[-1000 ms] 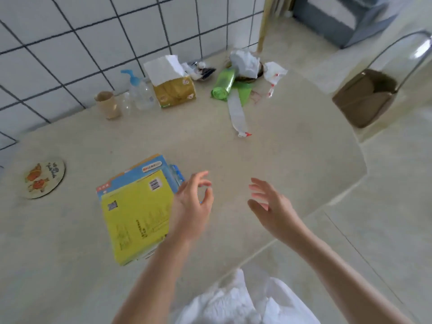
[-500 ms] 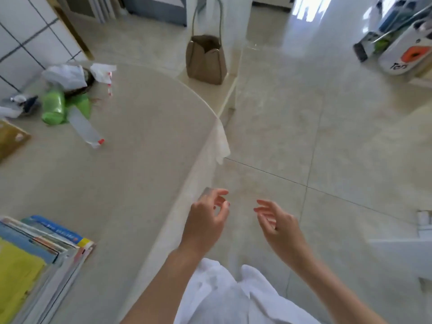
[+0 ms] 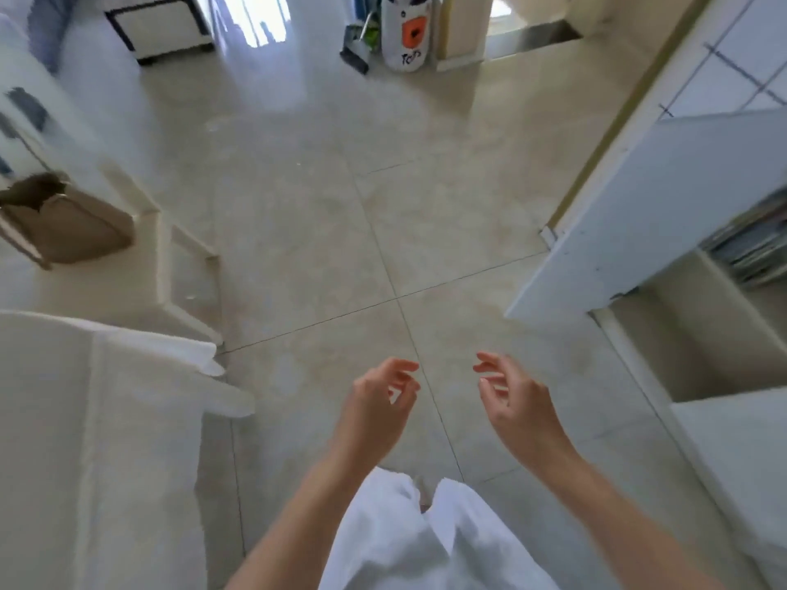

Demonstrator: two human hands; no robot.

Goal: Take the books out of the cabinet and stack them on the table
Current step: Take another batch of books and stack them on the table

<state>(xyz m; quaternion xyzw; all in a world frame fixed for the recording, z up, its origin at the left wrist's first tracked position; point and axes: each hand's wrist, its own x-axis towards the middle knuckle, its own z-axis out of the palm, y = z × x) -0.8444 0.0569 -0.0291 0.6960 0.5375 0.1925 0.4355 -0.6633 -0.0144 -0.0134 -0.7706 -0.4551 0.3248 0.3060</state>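
Both hands, left hand [image 3: 377,402] and right hand [image 3: 517,400], hang empty with fingers loosely spread over the tiled floor [image 3: 323,232], between bench [image 3: 85,419] and open cabinet [image 3: 664,215] holding books [image 3: 753,240].

I saw bright daylight pouring from the top, throwing white glare across the floor [image 3: 255,100]. The left edge smeared with motion blur, the brown bag [image 3: 72,223] soft, and straight lines bowed outward.
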